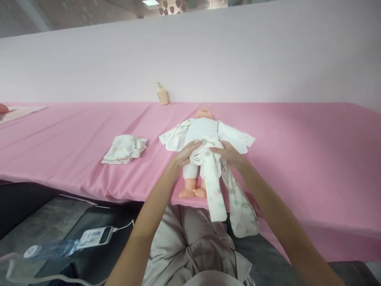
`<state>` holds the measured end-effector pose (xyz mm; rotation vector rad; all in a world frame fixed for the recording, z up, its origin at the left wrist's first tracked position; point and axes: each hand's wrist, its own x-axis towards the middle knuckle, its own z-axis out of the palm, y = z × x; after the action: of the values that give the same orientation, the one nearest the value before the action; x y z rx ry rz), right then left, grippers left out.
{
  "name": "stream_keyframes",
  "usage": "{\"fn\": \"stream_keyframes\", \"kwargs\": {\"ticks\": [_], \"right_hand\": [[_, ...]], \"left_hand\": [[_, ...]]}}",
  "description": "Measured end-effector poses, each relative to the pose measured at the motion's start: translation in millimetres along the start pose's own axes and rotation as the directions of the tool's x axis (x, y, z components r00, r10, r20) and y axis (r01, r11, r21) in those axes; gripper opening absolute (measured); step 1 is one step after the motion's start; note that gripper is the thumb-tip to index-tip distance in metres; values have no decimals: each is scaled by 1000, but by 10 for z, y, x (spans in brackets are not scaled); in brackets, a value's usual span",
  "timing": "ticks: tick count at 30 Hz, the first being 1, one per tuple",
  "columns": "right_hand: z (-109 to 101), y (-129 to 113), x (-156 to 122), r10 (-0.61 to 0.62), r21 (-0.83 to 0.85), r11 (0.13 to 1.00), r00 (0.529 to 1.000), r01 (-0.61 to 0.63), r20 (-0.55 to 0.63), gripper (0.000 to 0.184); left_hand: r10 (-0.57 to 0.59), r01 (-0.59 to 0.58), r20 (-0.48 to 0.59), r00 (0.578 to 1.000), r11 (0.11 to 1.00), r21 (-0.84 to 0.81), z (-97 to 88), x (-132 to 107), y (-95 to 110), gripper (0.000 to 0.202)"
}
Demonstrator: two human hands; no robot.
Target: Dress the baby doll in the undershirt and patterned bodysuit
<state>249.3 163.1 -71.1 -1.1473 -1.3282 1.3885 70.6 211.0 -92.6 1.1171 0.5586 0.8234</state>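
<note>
A baby doll [204, 128] lies on its back on a pink-covered table, its feet towards me. An open white baby jacket [236, 137] covers its arms, with the sleeves spread to both sides. Over the doll's lower body I hold white patterned baby pants [214, 190], bunched at the top, their two legs hanging over the table's front edge. My left hand [188, 153] grips the bunched cloth on the left side. My right hand [231, 154] is closed on it at the right. Some fingertips are hidden in the folds.
A folded white patterned cloth [125, 149] lies left of the doll. Behind it, a pump bottle [162, 94] stands by the white wall [238, 59]. Below left, a black seat [119, 222] bears a power bank [95, 237] with a cable and a plastic bottle [53, 249].
</note>
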Motion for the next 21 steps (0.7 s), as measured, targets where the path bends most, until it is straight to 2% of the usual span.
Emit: {"fn": "stream_keyframes", "kwargs": {"ticks": [3, 5, 8, 10, 12, 15, 18, 20, 21], "right_hand": [[18, 39, 51, -9, 165, 986, 997, 22, -75, 30], [17, 37, 39, -6, 196, 980, 998, 18, -63, 30], [-11, -2, -32, 23, 62, 998, 994, -30, 111, 40], [-32, -28, -72, 72, -64, 996, 967, -58, 244, 44], [-37, -32, -74, 75, -46, 997, 957, -65, 280, 41], [-8, 8, -11, -9, 168, 986, 989, -16, 145, 39], [25, 57, 55, -29, 230, 973, 999, 38, -42, 39], [24, 65, 58, -6, 188, 982, 997, 20, -75, 36], [15, 60, 45, 8, 157, 988, 999, 0, -45, 36]], "left_hand": [[-32, 16, 77, 997, 980, 198, 86, -40, 28, 48], [-2, -6, 43, 999, 981, 193, 104, -37, 7, 46], [104, -103, -87, 991, 995, 8, 78, 2, -54, 43], [141, -153, -158, 977, 986, -68, 55, 24, -76, 41], [131, -146, -180, 975, 986, -75, 44, 26, -70, 38], [11, -11, -59, 998, 1000, -5, 32, -2, -26, 42], [-150, 136, 113, 982, 983, 124, 4, -26, -5, 52], [-136, 120, 135, 981, 985, 122, -16, -26, -22, 53], [-98, 89, 120, 988, 993, 83, -22, -22, -38, 51]]}}
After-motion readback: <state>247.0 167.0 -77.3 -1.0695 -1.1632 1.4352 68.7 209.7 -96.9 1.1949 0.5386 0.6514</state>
